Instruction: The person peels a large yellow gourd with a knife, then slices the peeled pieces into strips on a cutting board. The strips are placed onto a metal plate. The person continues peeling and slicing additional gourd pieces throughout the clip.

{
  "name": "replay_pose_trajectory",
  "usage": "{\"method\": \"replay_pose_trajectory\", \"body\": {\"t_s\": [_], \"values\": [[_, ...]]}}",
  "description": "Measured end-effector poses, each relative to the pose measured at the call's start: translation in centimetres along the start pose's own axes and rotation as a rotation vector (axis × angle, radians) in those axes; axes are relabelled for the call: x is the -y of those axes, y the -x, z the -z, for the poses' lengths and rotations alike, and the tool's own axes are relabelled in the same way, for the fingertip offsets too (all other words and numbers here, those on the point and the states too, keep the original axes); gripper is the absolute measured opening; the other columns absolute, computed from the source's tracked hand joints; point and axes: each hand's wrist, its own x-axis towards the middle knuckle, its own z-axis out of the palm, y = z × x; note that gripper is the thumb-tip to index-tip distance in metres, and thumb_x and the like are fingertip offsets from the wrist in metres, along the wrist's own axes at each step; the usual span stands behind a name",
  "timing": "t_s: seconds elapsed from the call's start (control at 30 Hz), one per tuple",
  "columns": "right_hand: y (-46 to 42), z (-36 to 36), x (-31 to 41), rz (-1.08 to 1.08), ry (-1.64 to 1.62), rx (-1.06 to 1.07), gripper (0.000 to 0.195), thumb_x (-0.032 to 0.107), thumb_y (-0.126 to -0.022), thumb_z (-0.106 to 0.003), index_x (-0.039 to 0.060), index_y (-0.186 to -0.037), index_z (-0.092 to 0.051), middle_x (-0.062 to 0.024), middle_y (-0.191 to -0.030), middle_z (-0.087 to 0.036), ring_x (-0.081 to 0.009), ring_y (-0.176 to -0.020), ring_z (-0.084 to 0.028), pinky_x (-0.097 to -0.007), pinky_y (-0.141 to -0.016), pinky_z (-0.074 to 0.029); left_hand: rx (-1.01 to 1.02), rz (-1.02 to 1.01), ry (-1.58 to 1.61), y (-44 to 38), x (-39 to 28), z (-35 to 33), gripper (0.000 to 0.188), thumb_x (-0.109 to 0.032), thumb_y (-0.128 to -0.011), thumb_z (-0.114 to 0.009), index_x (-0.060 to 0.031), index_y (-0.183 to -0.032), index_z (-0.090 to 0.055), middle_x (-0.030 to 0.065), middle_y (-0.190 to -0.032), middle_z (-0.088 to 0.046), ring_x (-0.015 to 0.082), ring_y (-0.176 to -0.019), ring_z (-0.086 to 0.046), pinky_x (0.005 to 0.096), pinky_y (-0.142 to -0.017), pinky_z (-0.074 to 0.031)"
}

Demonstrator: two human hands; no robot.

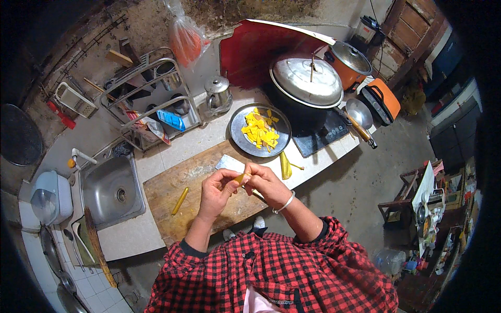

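Observation:
Above the wooden cutting board [195, 164], my left hand [216, 191] and my right hand [268, 187] meet with their fingertips pinched on a small yellow vegetable piece [239, 178]. Fingers hide part of this piece. Beneath them lies a kitchen knife [227, 162], its blade pointing up and left and partly covered by my hands. A slim yellow vegetable strip [180, 201] rests on the board left of my left hand. To the right, a longer yellow vegetable piece [286, 167] lies on the counter. Cut yellow pieces [260, 131] sit on a round metal tray [237, 135] beyond my hands.
A lidded wok [307, 82] stands on an induction cooker [327, 137], its handle over the counter edge. An orange pot [348, 66] is behind it. At left are a steel sink [111, 191] and a metal rack [150, 101]. A metal kettle [217, 94] stands near the wall.

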Motion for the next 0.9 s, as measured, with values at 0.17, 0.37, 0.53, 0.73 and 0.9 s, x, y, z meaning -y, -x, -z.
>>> {"method": "replay_pose_trajectory", "body": {"t_s": [0.17,0.37,0.53,0.73,0.9], "values": [[0.8,-0.7,-0.2,-0.019,-0.016,-0.017,0.013,0.013,-0.086,-0.048,0.0062,-0.076,-0.048,0.0005,-0.068,-0.052,-0.0063,-0.060,-0.049,-0.0214,-0.054,-0.041,0.123,0.144,0.206,0.2,-0.1,0.4,0.031,-0.027,-0.085,-0.063,-0.0012,-0.098,-0.051,0.0045,-0.077,-0.061,0.0075,-0.063,-0.055,0.0193,-0.053,-0.043],[0.9,-0.1,0.4,0.198,0.612,-0.087,0.015,0.016,-0.084,-0.049,0.0017,-0.078,-0.047,-0.0067,-0.061,-0.049,-0.0146,-0.057,-0.051,-0.0296,-0.053,-0.041,0.148,0.174,0.225,-0.7,0.1,0.8,0.034,-0.034,-0.087,-0.059,-0.0050,-0.097,-0.044,0.0064,-0.072,-0.060,0.0096,-0.057,-0.057,0.0201,-0.051,-0.044],[1.0,0.2,0.9,0.285,0.763,-0.038,0.019,0.019,-0.083,-0.049,0.0003,-0.076,-0.049,-0.0084,-0.059,-0.046,-0.0151,-0.055,-0.048,-0.0304,-0.052,-0.040,0.068,0.153,-0.222,-0.2,1.0,1.0,0.040,-0.045,-0.091,-0.044,-0.0061,-0.084,-0.048,0.0032,-0.064,-0.058,0.0089,-0.050,-0.054,0.0202,-0.054,-0.044],[0.7,-0.4,0.8,-0.003,0.113,0.074,0.025,0.022,-0.088,-0.046,0.0040,-0.073,-0.054,0.0009,-0.056,-0.044,-0.0073,-0.054,-0.042,-0.0238,-0.049,-0.035,-0.112,-0.120,-0.250,1.4,2.0,0.5,0.052,-0.057,-0.085,-0.045,-0.0051,-0.077,-0.049,0.0003,-0.060,-0.050,0.0067,-0.048,-0.048,0.0196,-0.046,-0.036],[1.3,-1.4,0.3,-0.085,-0.001,0.135,0.033,0.030,-0.089,-0.045,0.0040,-0.074,-0.058,0.0025,-0.062,-0.046,-0.0054,-0.057,-0.042,-0.0196,-0.053,-0.035,-0.097,-0.212,-0.183,1.4,1.3,0.6,0.054,-0.057,-0.083,-0.047,-0.0040,-0.073,-0.048,0.0002,-0.059,-0.046,0.0070,-0.048,-0.047,0.0195,-0.041,-0.035]]}}
